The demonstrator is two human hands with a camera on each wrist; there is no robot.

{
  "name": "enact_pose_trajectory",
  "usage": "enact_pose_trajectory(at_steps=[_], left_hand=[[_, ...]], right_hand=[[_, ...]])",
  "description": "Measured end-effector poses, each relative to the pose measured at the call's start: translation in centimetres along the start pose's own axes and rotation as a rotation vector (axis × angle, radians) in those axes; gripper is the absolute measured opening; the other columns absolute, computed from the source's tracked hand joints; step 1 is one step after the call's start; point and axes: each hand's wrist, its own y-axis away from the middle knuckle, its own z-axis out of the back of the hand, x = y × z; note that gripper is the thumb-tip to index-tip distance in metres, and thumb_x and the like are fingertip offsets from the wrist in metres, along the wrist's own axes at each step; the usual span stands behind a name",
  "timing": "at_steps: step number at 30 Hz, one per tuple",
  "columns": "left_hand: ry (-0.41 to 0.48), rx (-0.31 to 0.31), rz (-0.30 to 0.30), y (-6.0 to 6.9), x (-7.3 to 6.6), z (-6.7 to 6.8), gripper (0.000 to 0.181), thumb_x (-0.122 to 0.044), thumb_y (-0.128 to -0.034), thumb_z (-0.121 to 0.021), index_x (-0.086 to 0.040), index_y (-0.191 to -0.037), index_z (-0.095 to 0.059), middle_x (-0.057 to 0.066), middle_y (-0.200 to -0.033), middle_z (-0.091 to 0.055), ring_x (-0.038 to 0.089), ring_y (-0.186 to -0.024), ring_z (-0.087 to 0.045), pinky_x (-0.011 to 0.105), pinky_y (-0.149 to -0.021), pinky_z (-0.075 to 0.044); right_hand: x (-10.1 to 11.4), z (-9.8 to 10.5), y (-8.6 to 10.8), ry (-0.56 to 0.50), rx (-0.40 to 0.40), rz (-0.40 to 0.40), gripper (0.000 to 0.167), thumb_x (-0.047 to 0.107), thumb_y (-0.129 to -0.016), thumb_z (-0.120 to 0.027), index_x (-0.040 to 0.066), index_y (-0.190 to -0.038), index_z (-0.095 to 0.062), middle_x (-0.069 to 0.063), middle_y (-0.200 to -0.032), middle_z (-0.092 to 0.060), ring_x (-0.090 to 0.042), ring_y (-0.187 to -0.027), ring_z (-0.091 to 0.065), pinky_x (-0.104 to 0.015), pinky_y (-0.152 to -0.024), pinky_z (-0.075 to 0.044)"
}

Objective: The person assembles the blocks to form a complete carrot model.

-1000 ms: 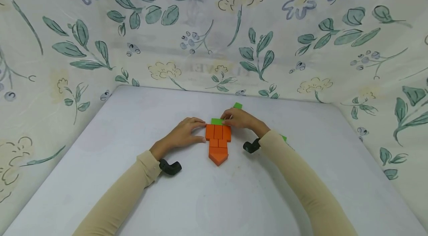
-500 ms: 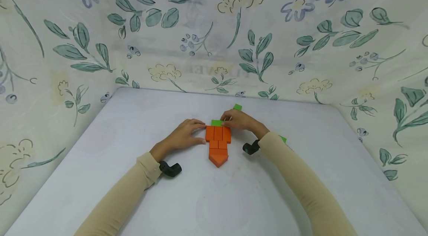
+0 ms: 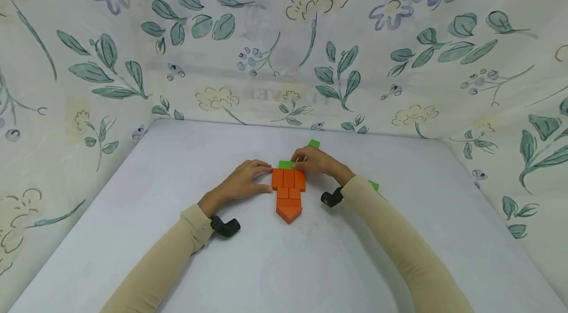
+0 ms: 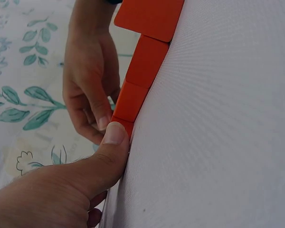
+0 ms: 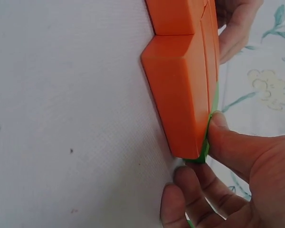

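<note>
Several orange blocks (image 3: 288, 180) lie flat against one another on the table, with a pointed orange block (image 3: 289, 211) at the near end. A green block (image 3: 286, 164) sits against their far edge. My right hand (image 3: 316, 160) pinches that green block at its right end, thumb over it in the right wrist view. Beside the orange blocks, my left hand (image 3: 243, 180) rests at their left side with spread fingers. Its thumb (image 4: 115, 135) touches an orange block in the left wrist view; its other fingers are mostly hidden there.
Another green block (image 3: 314, 143) lies just beyond the right hand. One more green piece (image 3: 373, 185) shows partly behind the right sleeve. A floral cloth (image 3: 284, 47) rises at the back and sides of the white table (image 3: 310, 273).
Both hands keep the same places at the blocks. The whole view has shifted slightly, with the scene sitting a little lower; no block has visibly moved against the others.
</note>
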Motion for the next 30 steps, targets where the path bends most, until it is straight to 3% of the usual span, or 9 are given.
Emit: enact_pose_trajectory(at_steps=[12,24,27,30], left_hand=[[-0.003,0.000,-0.014,-0.3,0.2,-0.2,0.065,-0.044,-0.0865,-0.076,-0.011,-0.140,-0.059,0.006,-0.146,-0.053,0.028,-0.136,-0.044,0.050,-0.115,-0.038],[0.005,0.008,-0.005,-0.1,-0.1,-0.1,0.066,-0.045,-0.0865,-0.076,-0.011,-0.140,-0.059,0.007,-0.147,-0.052,0.029,-0.138,-0.043,0.053,-0.115,-0.037],[-0.018,0.003,-0.013,-0.1,-0.1,-0.2,0.065,-0.044,-0.0864,-0.076,-0.010,-0.139,-0.059,0.007,-0.146,-0.053,0.030,-0.137,-0.044,0.053,-0.115,-0.037],[-0.033,-0.015,-0.013,-0.1,-0.1,-0.2,0.064,-0.043,-0.0857,-0.078,-0.010,-0.138,-0.060,0.007,-0.145,-0.054,0.030,-0.136,-0.045,0.054,-0.114,-0.037]], right_hand=[[0.0,0.0,0.0,0.003,-0.006,-0.014,0.029,0.025,-0.099,-0.063,0.009,-0.124,-0.066,-0.011,-0.119,-0.066,-0.024,-0.105,-0.059,-0.036,-0.096,-0.053],[-0.3,-0.1,0.4,0.004,-0.014,0.040,0.028,0.022,-0.100,-0.062,0.008,-0.124,-0.066,-0.013,-0.121,-0.065,-0.026,-0.109,-0.060,-0.038,-0.098,-0.053],[-0.4,-0.3,0.6,0.007,-0.049,0.033,0.035,0.026,-0.101,-0.061,0.009,-0.131,-0.060,-0.012,-0.119,-0.065,-0.024,-0.103,-0.061,-0.035,-0.093,-0.054],[-0.4,-0.2,1.2,-0.005,-0.133,0.033,0.041,0.030,-0.102,-0.058,0.009,-0.138,-0.054,-0.012,-0.117,-0.064,-0.022,-0.097,-0.060,-0.031,-0.085,-0.055]])
